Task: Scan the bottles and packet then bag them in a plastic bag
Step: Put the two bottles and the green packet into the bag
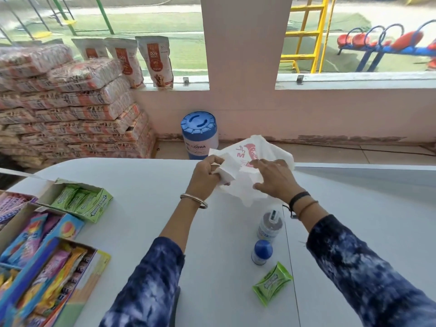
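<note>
Green and glossy, the packet [272, 283] lies nearest you on the white worktop [146, 185]. Just beyond it stands the blue-capped bottle [262, 252], then the clear bottle [269, 225]. Farther out, your left hand [207, 177] has its grip pinched on an edge of the white plastic bag [250, 159], while your right hand [273, 179] clasps the bag's other side.

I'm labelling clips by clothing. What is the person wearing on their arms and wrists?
Both arms have dark blue sleeves mottled with white, tie-dye style, pushed up the forearms. The left wrist carries a thin metal bangle. The right wrist has a black band and a thin brown thread. Both hands are bare.
</note>
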Motion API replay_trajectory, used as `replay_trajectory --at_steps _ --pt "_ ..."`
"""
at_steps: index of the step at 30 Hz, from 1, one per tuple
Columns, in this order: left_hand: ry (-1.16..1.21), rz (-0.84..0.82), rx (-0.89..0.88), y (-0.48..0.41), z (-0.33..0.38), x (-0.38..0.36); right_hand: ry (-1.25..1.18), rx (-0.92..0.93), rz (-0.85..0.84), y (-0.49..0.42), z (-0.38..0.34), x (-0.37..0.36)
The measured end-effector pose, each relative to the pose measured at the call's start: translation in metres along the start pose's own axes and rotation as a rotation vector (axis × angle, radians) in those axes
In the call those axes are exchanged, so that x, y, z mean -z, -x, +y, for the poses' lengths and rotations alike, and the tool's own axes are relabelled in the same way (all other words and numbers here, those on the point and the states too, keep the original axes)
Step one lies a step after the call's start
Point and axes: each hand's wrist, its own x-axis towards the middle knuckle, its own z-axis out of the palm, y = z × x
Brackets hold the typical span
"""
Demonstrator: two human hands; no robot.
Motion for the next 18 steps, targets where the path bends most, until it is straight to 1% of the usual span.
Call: replay_trajectory --at_steps 1,2,3,4,5,6,7,9,10,11,12,14,15,16,18 --pt "0.057 -0.079 0.045 0.001 0.002 0.005 0.086 -0.073 -0.068 -0.002 0.012 -0.002" --pt "0.063 -0.168 0.097 0.001 0.003 0.009 0.154 -0.135 -0.099 -0.002 0.024 -0.003" --pt "0.021 -0.266 0.147 0.003 0.007 0.013 0.187 -0.187 -0.101 -0.001 0.034 -0.002" --pt "-0.075 -0.345 0.176 0.004 0.008 0.014 0.183 -0.220 -0.082 -0.001 0.041 0.001" --pt "-0.184 -0.387 0.191 0.005 0.008 0.013 0.142 -0.217 -0.037 0.001 0.046 0.003" --pt "-0.257 -0.385 0.188 0.006 0.009 0.010 0.063 -0.169 0.041 0.005 0.046 0.005" --pt "-0.259 -0.350 0.176 0.006 0.011 0.007 -0.030 -0.081 0.129 0.012 0.044 0.007" --pt "-0.123 -0.278 0.159 0.006 0.012 -0.001 -0.222 0.096 0.266 0.033 0.031 0.014" --pt "-0.043 -0.254 0.156 0.006 0.012 -0.003 -0.294 0.143 0.255 0.045 0.023 0.018" --pt "0.031 -0.240 0.160 0.007 0.012 -0.006 -0.320 0.153 0.190 0.059 0.017 0.021" --pt "0.117 -0.234 0.178 0.006 0.011 -0.007 -0.297 0.135 0.095 0.070 0.011 0.020" --pt "0.303 -0.244 0.234 0.009 0.009 -0.008 -0.155 0.069 -0.117 0.088 0.006 0.012" --pt "0.345 -0.245 0.246 0.011 0.008 -0.008 -0.106 0.032 -0.188 0.094 0.005 0.008" --pt "0.345 -0.231 0.244 0.012 0.007 -0.008 -0.105 -0.006 -0.228 0.097 0.003 0.005" --pt "0.325 -0.181 0.227 0.015 0.004 -0.007 -0.162 -0.068 -0.240 0.101 -0.001 0.006"
